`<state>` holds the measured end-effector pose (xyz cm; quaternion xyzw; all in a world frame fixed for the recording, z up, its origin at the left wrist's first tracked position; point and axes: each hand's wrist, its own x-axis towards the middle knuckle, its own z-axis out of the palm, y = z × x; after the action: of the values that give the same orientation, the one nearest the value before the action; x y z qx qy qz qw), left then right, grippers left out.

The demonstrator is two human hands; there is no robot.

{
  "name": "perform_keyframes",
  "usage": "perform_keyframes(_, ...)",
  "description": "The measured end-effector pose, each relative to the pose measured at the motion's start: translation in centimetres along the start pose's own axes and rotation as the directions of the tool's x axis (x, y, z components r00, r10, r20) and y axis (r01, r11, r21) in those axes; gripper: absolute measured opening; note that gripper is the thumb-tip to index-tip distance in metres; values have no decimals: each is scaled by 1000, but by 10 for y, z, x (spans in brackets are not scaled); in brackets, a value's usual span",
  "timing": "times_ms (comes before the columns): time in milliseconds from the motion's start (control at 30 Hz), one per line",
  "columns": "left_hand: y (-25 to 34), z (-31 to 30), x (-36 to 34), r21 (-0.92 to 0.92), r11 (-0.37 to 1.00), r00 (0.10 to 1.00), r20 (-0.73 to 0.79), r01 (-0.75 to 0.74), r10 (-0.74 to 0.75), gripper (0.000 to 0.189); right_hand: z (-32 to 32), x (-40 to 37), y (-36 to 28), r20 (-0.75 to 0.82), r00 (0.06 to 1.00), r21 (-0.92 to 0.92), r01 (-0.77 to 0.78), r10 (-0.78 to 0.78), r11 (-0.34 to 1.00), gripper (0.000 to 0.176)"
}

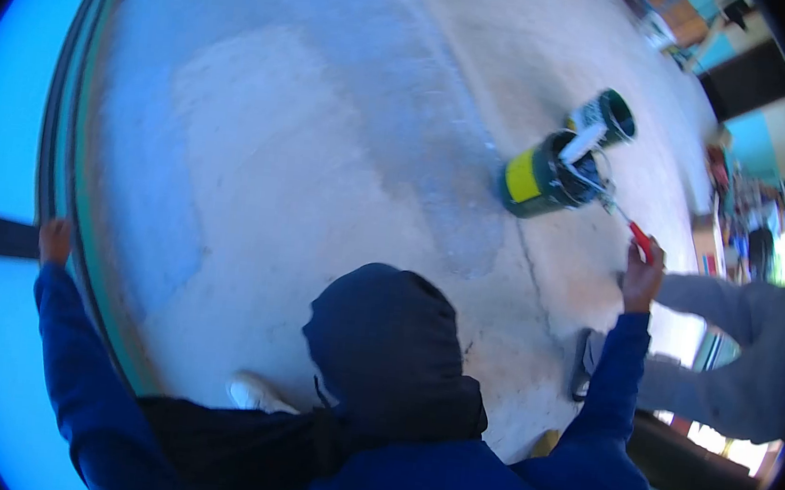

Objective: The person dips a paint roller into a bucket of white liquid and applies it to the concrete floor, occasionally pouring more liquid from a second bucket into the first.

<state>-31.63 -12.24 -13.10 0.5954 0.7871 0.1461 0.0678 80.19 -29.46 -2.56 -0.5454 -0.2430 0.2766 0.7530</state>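
My right hand (643,274), at the right, is closed round the red handle (640,239) of a paint roller. The roller's pale head (582,143) rests at the mouth of a dark green bucket (548,180) with a yellow label. Right behind that bucket stands a second green bucket (616,118). At the far left, my left hand (55,241) is closed on the window frame (63,157); its fingertips are small and blurred. Both arms have blue sleeves. A dark hood (389,334) fills the lower middle and hides part of the floor.
Grey concrete floor (307,152) with a crack and darker patches lies ahead. Another person's legs in grey trousers (740,364) and a dark shoe (583,363) are at the right. A pale shoe (257,393) shows below. Blurred clutter (754,218) stands at the far right.
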Motion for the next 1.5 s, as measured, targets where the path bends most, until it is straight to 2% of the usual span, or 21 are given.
perform_keyframes(33,13,2,-6,-45,998,992,-123,-35,29,28,5,0,-7,62,998,-6,10,-10,1000,31)
perform_keyframes(100,10,5,-5,-110,988,989,-86,112,-122,24,57,-26,-28,166,986,-65,34,-23,997,33)
perform_keyframes(167,25,-5,-16,-99,983,983,-78,156,-164,24,95,-42,-31,272,962,-130,46,-9,990,30)
perform_keyframes(300,28,-12,-28,-160,956,960,-92,248,-264,25,180,-83,13,542,836,-185,18,86,983,27)
perform_keyframes(400,23,-12,-31,-145,957,961,-83,249,-263,27,244,-117,66,623,771,-277,57,134,959,22)
perform_keyframes(467,48,-20,-40,-124,937,941,-51,328,-336,29,275,-130,108,690,698,-416,163,193,895,19)
perform_keyframes(500,55,-22,-43,-90,963,962,-78,253,-260,29,288,-134,131,733,662,-434,279,156,857,18)
perform_keyframes(633,65,-21,-45,-46,996,991,-107,72,-76,26,328,-165,174,878,471,-331,724,-84,605,21)
perform_keyframes(700,71,-13,-43,-104,987,985,-104,126,-137,26,334,-177,174,886,456,-354,784,-85,509,23)
perform_keyframes(833,67,6,-36,-132,988,995,-47,82,-89,25,330,-197,174,874,473,-414,846,-114,336,27)
perform_keyframes(900,68,19,-31,-144,985,995,-11,97,-100,25,331,-202,179,724,660,-622,498,202,604,30)
perform_keyframes(933,69,24,-30,-147,984,995,8,102,-102,25,333,-206,183,627,685,-690,268,371,672,31)
perform_keyframes(1033,78,41,-28,-174,983,998,-29,55,-61,24,342,-212,197,371,733,-814,-40,571,580,34)
perform_keyframes(1133,69,68,-15,-310,950,999,34,34,-25,23,343,-212,205,307,732,-894,3,609,447,35)
perform_keyframes(1167,67,76,-11,-320,947,999,48,35,-20,23,329,-210,212,448,759,-867,239,472,438,34)
perform_keyframes(1200,66,81,-9,-330,943,998,62,39,-19,23,309,-204,230,588,736,-799,464,336,382,34)
perform_keyframes(1233,67,84,-9,-338,940,997,77,47,-22,23,299,-206,233,718,662,-695,661,215,284,34)
perform_keyframes(1267,69,87,-7,-333,942,995,92,54,-25,23,285,-207,232,662,691,-747,580,290,324,35)
perform_keyframes(1367,83,98,-7,-343,937,990,136,73,-27,23,247,-233,198,607,700,-795,546,377,265,34)
perform_keyframes(1433,97,99,-6,-382,921,989,146,71,-15,23,214,-250,172,607,699,-795,526,379,302,34)
perform_keyframes(1500,104,104,-1,-435,897,988,152,77,-12,22,191,-269,139,511,718,-857,470,472,212,35)
